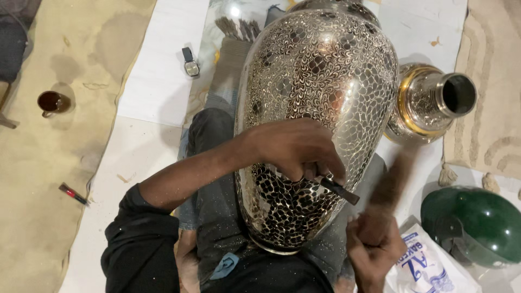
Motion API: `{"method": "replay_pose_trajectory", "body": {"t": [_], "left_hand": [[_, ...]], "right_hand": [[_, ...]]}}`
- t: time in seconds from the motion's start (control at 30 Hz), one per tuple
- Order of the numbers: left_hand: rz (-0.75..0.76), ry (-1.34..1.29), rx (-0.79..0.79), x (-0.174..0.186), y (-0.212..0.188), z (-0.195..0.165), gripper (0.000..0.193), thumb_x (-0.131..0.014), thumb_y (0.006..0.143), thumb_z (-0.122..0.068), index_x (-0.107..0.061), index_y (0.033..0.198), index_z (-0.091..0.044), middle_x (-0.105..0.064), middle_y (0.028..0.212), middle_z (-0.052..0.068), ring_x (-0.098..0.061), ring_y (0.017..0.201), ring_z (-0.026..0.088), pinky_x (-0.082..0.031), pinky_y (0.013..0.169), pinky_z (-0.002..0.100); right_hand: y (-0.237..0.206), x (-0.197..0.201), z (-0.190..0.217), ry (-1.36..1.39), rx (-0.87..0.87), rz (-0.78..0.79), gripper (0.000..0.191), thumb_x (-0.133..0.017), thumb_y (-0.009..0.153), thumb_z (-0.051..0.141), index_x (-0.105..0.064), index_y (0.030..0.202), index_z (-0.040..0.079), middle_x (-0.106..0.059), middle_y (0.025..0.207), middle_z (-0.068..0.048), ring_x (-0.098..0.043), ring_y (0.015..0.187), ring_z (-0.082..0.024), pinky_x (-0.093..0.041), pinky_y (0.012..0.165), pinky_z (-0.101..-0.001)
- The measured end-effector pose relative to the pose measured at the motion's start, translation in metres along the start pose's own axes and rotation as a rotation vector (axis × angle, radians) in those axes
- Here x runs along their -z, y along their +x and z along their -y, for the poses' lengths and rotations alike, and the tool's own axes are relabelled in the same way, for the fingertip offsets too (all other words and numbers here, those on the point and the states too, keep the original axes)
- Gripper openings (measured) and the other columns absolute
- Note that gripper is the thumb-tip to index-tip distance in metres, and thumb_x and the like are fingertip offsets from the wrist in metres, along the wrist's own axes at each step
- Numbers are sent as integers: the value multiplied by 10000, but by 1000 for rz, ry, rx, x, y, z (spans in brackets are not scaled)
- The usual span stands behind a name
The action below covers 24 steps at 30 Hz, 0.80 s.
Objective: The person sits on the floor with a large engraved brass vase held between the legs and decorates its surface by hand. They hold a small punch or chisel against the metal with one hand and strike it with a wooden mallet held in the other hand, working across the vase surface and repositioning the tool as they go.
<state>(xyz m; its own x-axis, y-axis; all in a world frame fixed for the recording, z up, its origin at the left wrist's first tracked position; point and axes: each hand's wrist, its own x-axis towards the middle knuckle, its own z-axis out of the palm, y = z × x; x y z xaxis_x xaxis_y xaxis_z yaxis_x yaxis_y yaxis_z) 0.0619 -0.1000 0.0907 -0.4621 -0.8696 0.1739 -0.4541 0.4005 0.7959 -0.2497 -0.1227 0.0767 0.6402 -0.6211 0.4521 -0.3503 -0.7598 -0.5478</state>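
Bracing vase [317, 108] across lap; left hand [296, 149] pinching chisel [339, 190] against the metal — right hand [374, 241] blurred, clenched, contents unclear.

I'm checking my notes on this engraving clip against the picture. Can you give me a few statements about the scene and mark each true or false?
1. The left hand holds a thin dark tool against the large patterned metal vase. True.
2. The right hand is sharp and still. False: it is blurred by motion, so what it holds cannot be told.
3. A smaller metal vase lies on its side beside the large one. True.
4. A red helmet sits near the right hand. False: the helmet is green.
5. A wristwatch lies on the white floor. True.
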Motion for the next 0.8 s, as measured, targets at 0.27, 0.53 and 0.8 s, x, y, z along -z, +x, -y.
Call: {"method": "replay_pose_trajectory", "body": {"t": [0.27,0.53,0.8], "left_hand": [[-271,22,-316,-11,-1,13,424,-732,766,-43,-737,1161,-196,-691,715,-74,-607,618,68,-438,548,279],[-68,7,-150,-6,6,11,348,-688,849,-12,-761,1120,-216,-637,560,-70,-543,433,53,-344,397,280],[-76,110,-85,-12,1,11,456,-676,795,49,-777,1141,-231,-629,538,-43,-531,437,86,-321,391,285]], "right_hand": [[-18,3,-5,214,-611,75,189,-753,833,-87,-646,982,-44,-634,700,-93,-566,544,-136,-445,503,-299],[-27,-9,0,248,-508,-86,126,-779,878,-54,-684,939,2,-664,763,-56,-630,630,-101,-504,571,-255],[-24,-5,-10,89,-486,29,245,-781,824,-46,-651,1030,-27,-686,813,-75,-650,695,-133,-536,651,-264]]}}
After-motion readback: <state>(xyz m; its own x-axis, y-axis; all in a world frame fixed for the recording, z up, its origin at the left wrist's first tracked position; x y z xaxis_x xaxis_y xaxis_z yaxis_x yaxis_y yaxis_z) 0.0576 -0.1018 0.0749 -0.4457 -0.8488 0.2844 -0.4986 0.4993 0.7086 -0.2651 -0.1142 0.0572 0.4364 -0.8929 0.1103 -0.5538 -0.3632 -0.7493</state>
